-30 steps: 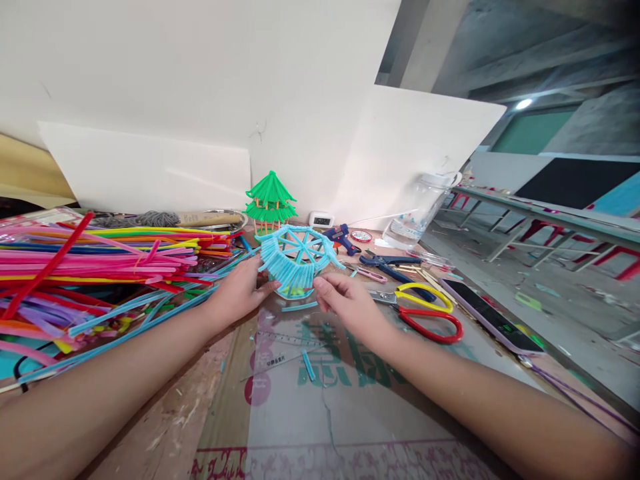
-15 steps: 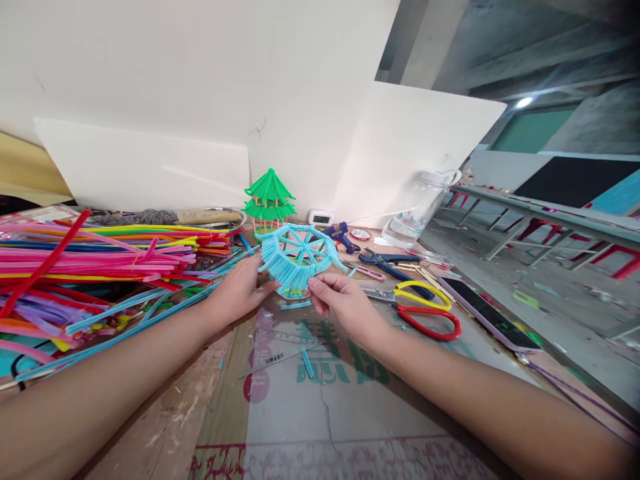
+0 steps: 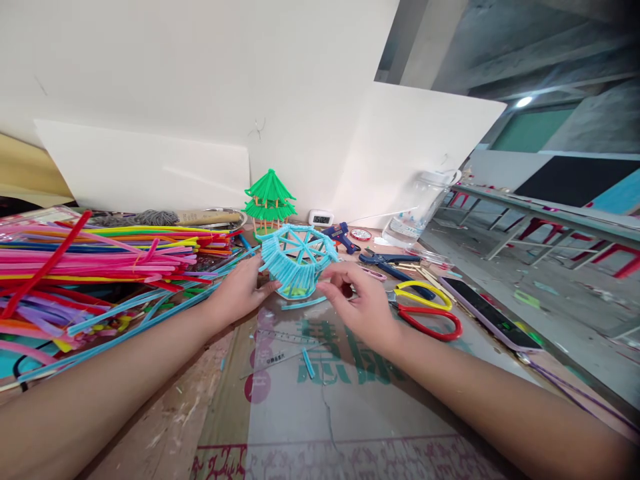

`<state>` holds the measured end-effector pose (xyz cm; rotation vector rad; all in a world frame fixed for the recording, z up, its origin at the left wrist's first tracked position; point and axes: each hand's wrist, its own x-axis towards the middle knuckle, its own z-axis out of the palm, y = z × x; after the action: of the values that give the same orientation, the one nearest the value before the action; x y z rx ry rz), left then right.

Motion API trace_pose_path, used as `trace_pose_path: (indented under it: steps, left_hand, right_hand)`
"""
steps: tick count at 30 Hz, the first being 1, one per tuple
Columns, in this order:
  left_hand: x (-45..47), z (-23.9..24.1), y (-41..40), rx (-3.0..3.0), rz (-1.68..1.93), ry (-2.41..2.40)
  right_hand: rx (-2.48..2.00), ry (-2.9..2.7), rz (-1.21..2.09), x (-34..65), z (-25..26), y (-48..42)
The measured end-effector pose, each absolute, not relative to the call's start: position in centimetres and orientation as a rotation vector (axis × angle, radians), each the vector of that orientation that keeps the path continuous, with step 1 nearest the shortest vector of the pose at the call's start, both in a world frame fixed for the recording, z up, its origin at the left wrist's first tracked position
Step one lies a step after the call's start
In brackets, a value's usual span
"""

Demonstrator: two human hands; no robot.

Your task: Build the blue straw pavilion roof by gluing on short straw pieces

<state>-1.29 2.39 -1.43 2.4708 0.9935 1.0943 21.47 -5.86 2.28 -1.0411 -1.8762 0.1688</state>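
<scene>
- Head view: my left hand (image 3: 245, 283) held the blue spoked frame (image 3: 287, 267) by its left edge, thumb at the near side and fingers mostly hidden behind it.
- My right hand (image 3: 363, 303) was curled at the frame's near right edge, thumb and forefinger close together; I could not tell whether they pinched anything or touched the rim.
- So the frame sat between my two grips, tilted, its fringe of blue strips sloping toward me.
- Just below the frame, between my hands, lay a loose blue strip (image 3: 303, 305); a shorter blue piece (image 3: 307, 363) lay nearer me.
- Beyond my grips stood a green tiered model (image 3: 271, 203), with a glue gun (image 3: 343, 235) to its right.
- Right of my right hand lay scissors (image 3: 433, 323); left of my left hand, heaped pipe cleaners (image 3: 100, 260).
</scene>
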Motion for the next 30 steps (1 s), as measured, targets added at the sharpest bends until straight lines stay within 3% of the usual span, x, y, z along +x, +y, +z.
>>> trace_pose_path:
  steps: [7, 23, 30]
  left_hand:
    - [-1.2, -1.4, 2.3, 2.443, 1.112, 0.987]
    - [-1.2, -1.5, 2.3, 2.495, 1.066, 0.995]
    - [-1.3, -1.7, 2.4, 2.461, 1.047, 0.995]
  right_hand:
    - [-1.114, -2.114, -0.204, 21.8, 2.9, -5.5]
    - [-1.148, -2.132, -0.219, 21.3, 3.1, -5.5]
    - [-0.96, -2.24, -0.504, 22.9, 3.0, -5.1]
